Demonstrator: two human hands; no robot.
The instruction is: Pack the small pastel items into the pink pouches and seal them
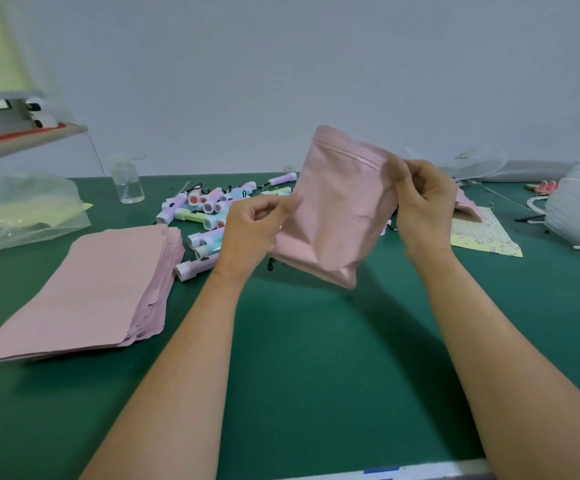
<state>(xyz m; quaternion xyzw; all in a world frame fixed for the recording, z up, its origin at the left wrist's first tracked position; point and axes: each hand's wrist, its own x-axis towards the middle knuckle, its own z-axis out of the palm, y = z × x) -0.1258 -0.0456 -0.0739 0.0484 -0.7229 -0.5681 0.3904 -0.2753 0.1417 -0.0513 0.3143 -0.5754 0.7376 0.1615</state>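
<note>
A pink pouch [340, 206] hangs above the green table [316, 358], tilted with its zip strip toward the upper right. My right hand [425, 199] pinches its top right corner at the zip strip. My left hand [254, 230] grips its left edge lower down. The pouch bulges slightly; its contents are hidden. Behind my hands lies a heap of small pastel items [209, 209], tube-shaped with white caps, in lilac, blue and green. A stack of flat pink pouches [87, 292] rests at the left.
A clear bottle [128, 181] stands behind the heap. Clear plastic bags [18, 209] lie far left under a shelf [22, 136]. At the right are a patterned yellow bag [482, 233], another pink pouch [468, 204] and a wrapped white bundle [579, 202].
</note>
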